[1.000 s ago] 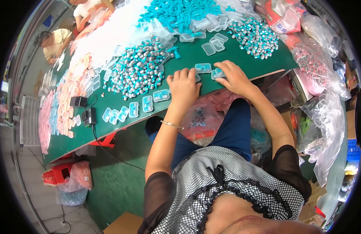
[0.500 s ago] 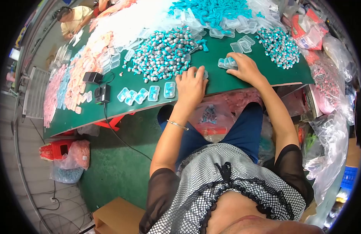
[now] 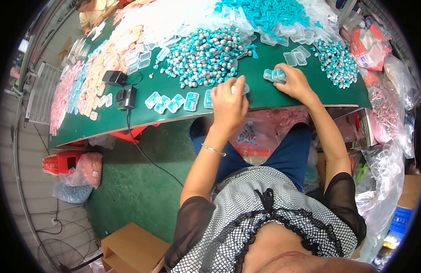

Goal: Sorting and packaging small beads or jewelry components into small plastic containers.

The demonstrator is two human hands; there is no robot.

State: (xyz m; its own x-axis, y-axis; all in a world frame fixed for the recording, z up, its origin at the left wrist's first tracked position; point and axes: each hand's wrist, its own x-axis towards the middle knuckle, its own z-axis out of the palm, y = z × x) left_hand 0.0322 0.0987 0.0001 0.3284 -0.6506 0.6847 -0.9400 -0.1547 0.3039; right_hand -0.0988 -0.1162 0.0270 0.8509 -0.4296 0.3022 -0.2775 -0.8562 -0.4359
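My left hand (image 3: 228,103) is over the table near its front edge, fingers curled round a small clear plastic box (image 3: 246,89) that shows beside the fingertips. What is inside that box is mostly hidden. To the right, my right hand (image 3: 296,85) grips a few small clear boxes (image 3: 274,75) side by side between thumb and fingers. Left of my left hand stands a row of several clear boxes with teal pieces inside (image 3: 191,101); the nearest one (image 3: 208,98) is partly covered by the hand. Beyond it lies a heap of grey-and-teal small parts (image 3: 201,57).
The green table (image 3: 265,98) also carries two black adapters (image 3: 126,98) with a cable, loose clear lids (image 3: 297,56), a second heap of small parts (image 3: 335,61), teal pieces (image 3: 265,16) and peach pieces (image 3: 94,82). Plastic bags (image 3: 378,95) crowd the right. Another person (image 3: 94,16) sits far left.
The whole view has shifted a little. My left hand has come closer to the end of the box row, and the box at its fingertips shows more. The right hand keeps its grip.
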